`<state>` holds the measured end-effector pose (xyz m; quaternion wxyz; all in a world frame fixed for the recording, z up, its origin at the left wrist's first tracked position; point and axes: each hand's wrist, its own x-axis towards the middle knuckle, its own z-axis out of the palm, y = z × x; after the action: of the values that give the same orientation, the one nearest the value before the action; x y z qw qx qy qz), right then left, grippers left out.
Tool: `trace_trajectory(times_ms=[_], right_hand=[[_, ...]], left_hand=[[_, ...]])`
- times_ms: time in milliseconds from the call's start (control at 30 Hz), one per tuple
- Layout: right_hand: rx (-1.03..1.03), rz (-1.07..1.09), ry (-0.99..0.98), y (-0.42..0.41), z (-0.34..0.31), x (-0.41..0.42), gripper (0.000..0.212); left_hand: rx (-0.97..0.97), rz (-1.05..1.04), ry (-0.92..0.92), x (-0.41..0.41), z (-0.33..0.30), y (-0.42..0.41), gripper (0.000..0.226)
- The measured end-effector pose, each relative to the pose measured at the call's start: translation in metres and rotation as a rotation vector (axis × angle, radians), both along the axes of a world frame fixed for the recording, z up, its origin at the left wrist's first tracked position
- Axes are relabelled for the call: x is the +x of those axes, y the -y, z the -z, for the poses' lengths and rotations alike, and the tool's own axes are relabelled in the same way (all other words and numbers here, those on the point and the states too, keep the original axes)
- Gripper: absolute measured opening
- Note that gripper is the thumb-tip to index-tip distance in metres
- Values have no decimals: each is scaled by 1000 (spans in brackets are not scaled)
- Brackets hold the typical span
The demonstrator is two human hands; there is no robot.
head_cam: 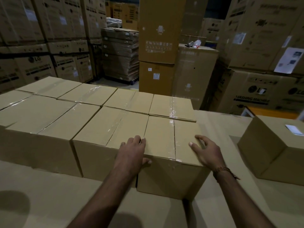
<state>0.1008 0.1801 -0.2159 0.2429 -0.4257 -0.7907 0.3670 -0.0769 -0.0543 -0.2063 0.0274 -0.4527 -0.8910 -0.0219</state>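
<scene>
A taped cardboard box (162, 140) stands at the near right end of a row of like boxes, on a layer of cardboard. My left hand (133, 150) lies on the box's top left edge, fingers over the seam to the neighbouring box, thumb down on the front face. My right hand (205, 152) rests on the top near the right edge, fingers spread and slightly bent. Clear tape runs down the middle of the box's top.
Several taped boxes (65, 116) fill two rows to the left and behind. A separate box (271, 150) sits to the right. Tall stacks of appliance cartons (158, 45) wall the aisle behind. A flat cardboard surface (49, 195) lies in front of me.
</scene>
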Motion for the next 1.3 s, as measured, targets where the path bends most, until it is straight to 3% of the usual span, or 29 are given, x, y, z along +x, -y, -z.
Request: trace_trajectory(times_ms=[333,733,867,1000,1133,1300], right_hand=[[-12,16,-27,0,-2,-3,56],[33,-12,126,2,-7,-8,56],[271,67,245,2,1,-11,50],[381,50,268,2,2,-13,42],[596,171,90,19,1,-7,28],[671,244,-133,30,-5,30,15]], left_hand=[[-31,-1,3,-3,-7,-4,90],[-32,-19,25,-2,-4,-8,88],[-48,-21,18,0,-7,-9,86],[-57,-30,12,3,-11,-10,86],[-140,-61,31,13,-31,-15,87],[-83,-65,33,52,-57,-36,77]])
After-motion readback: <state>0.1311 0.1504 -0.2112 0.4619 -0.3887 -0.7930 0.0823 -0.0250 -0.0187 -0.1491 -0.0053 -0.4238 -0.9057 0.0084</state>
